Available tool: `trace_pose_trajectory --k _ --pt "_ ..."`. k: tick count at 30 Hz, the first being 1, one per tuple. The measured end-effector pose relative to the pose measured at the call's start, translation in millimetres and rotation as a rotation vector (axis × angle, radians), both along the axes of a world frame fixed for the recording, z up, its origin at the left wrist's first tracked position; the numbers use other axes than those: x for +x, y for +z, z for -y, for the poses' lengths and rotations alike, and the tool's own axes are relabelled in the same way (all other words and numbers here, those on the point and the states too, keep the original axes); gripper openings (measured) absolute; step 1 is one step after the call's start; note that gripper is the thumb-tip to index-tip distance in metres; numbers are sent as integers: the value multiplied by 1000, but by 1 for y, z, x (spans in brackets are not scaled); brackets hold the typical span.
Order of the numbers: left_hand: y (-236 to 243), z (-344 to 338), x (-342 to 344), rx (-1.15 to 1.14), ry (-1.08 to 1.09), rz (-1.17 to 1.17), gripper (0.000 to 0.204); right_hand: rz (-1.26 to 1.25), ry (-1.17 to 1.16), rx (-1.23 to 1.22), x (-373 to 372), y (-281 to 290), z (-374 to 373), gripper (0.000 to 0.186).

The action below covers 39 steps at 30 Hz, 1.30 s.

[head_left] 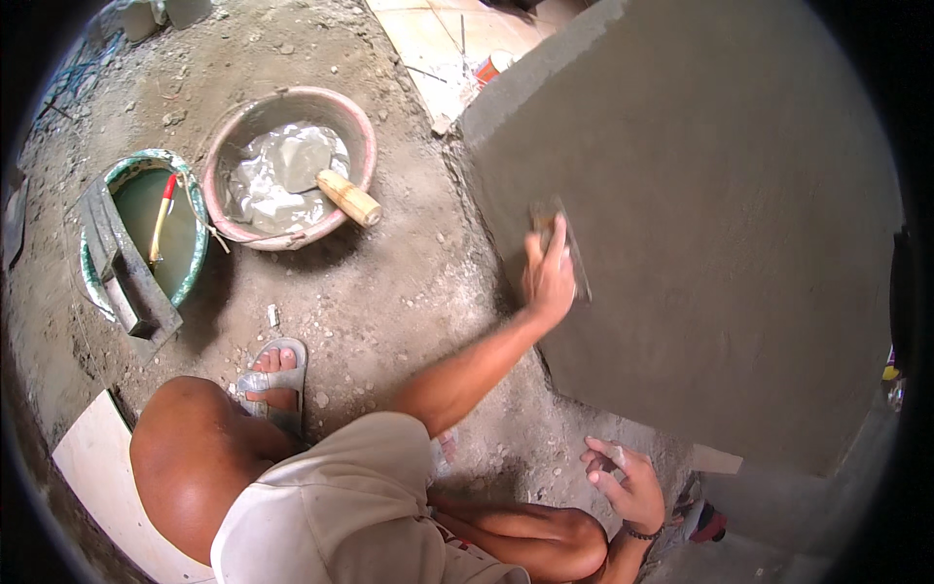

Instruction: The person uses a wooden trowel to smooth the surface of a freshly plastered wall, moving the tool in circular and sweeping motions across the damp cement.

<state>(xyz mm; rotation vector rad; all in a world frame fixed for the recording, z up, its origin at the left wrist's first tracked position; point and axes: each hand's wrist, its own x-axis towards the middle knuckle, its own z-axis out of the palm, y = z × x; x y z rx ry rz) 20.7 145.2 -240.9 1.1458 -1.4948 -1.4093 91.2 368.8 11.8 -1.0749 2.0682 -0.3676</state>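
Rough dirt ground point(413, 282), strewn with pebbles, meets pale floor tiles point(418, 34) at its top edge.

Grey wall point(720, 224): smooth, damp-looking coat; whether it stands upright or slopes, the bent fisheye view does not settle.

Trowel point(576, 258): on the wall, just inside its left edge, about midway along; blade laid along the coat, seemingly to bear on it evenly.

Left hand point(552, 284): closed around the trowel, one finger stretched along it, likely for steadier pressure.

Right hand point(634, 489): holds nothing visible; fingers loosely curled and parted, smeared with grey, below the wall's lower edge near its left corner; free, presumably, because the trowel needs only one hand.

Basin point(367, 141), pink-rimmed: on the ground, holding wet grey mix point(255, 190). Wooden-handled scoop point(348, 198) lies in it, handle over the right rim, clear of the mix.

Bucket point(148, 157), green-rimmed: just beside the basin's left side, holding cloudy water point(185, 255). Brush point(159, 229) leans inside; long float point(136, 263) rests across the left rim, probably for easy reach.
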Motion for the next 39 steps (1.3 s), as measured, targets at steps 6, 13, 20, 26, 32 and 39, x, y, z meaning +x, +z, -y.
trace_pose_trajectory --k 6,13,20,26,32,39 --pt "-29 65 14 473 76 -75 55 18 -2 101 0 -1 -8 43" --pt "0 68 3 164 135 63 52 16 7 27 -5 -7 7 43" --pt "-20 42 19 191 22 53 57 80 62 97 -7 -13 21 44" --pt "-30 34 8 151 20 80 60 64 119 76 1 -7 59 43" --pt "-23 87 17 172 73 52 59 98 37 161 2 -14 28 42" --pt "-33 17 10 171 -8 11 59 6 27 40 10 2 42 42"
